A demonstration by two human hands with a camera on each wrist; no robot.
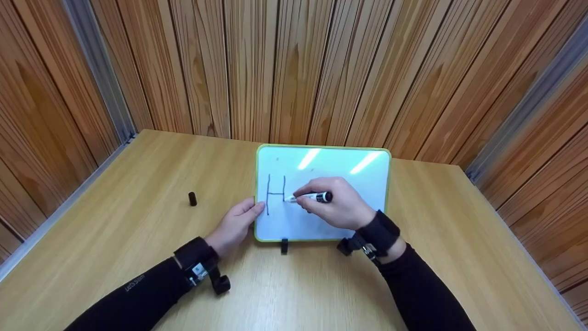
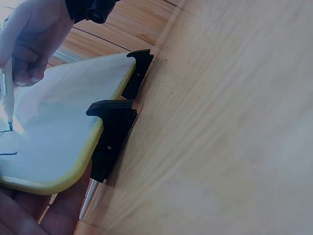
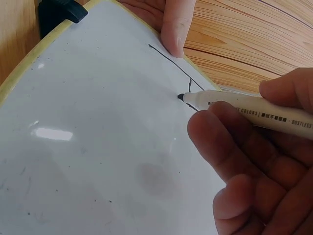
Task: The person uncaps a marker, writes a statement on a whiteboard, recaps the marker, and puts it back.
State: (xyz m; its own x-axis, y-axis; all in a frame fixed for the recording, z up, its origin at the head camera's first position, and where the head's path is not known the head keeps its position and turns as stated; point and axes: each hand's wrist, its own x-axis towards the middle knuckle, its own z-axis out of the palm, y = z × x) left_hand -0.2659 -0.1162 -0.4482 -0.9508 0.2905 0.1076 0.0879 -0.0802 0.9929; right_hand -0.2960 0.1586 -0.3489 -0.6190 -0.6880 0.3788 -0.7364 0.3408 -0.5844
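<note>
Right hand (image 1: 340, 207) pinches marker (image 1: 308, 197), tip on board (image 1: 367, 184); left hand (image 1: 234, 225) relaxed, steadying board's edge. Board could slide, smearing ink.

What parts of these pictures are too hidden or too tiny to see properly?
- Head view: the whiteboard under the right hand is covered, so any marks there are hidden.
- Right wrist view: the marker print runs off the right edge and is too small to read fully.
- Left wrist view: the left hand is cut off by the bottom edge.
- Head view: the small black cap is too tiny for detail.
</note>
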